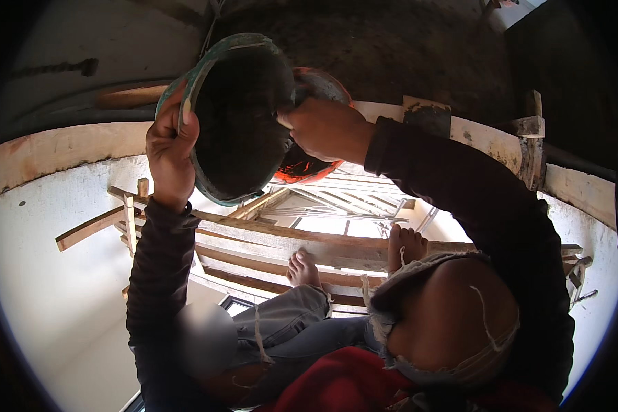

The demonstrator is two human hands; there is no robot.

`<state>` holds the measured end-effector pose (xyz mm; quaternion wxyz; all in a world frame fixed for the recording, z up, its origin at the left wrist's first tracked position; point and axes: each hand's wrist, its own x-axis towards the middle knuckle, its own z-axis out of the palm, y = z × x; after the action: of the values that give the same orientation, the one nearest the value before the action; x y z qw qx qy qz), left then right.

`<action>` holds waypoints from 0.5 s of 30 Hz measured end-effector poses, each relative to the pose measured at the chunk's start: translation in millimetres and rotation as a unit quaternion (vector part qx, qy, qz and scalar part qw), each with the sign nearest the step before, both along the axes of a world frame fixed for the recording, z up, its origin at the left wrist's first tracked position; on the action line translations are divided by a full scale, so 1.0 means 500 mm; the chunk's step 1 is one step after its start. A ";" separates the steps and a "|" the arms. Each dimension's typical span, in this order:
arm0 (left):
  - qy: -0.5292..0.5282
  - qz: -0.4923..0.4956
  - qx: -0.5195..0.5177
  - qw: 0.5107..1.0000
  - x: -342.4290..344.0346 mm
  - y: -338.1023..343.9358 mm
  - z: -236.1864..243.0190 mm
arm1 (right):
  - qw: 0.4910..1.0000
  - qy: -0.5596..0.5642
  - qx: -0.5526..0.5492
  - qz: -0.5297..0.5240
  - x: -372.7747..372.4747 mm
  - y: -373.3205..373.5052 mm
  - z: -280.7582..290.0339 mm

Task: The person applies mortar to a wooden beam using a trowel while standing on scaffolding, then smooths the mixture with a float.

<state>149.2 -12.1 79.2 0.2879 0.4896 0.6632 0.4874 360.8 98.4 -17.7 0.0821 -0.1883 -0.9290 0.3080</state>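
Observation:
My left hand (172,147) grips the rim of a green bucket (239,123), tilted up so its dark interior faces me. My right hand (323,130) is closed at that bucket's right edge, in front of an orange-red bucket (305,168) just behind it; which rim or other part its fingers hold is hidden. The orange-red bucket has dark grey residue inside and is partly covered by the green one and by my hand.
My bare feet (302,271) rest on wooden planks (343,250) with gaps, high above a bright space with timber framing. A stained board edge (62,137) spans beyond the buckets, below a dark surface (419,48). Timber posts (532,141) stand at right; pale walls (41,261) flank me.

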 end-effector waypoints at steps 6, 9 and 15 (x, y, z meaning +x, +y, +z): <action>-0.057 -0.005 0.024 0.998 -0.026 -0.010 -0.012 | 0.997 0.002 -0.075 0.014 0.015 -0.002 0.002; -0.029 -0.009 0.015 0.999 -0.020 -0.009 -0.009 | 0.994 0.012 -0.093 -0.052 -0.006 -0.025 0.015; -0.008 -0.015 0.014 1.000 -0.025 -0.005 -0.004 | 0.998 -0.006 -0.068 0.010 0.022 -0.058 -0.006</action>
<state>136.8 -14.5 77.3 0.2936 0.4995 0.6462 0.4967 371.9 69.2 -21.0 0.0607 -0.1860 -0.9081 0.3701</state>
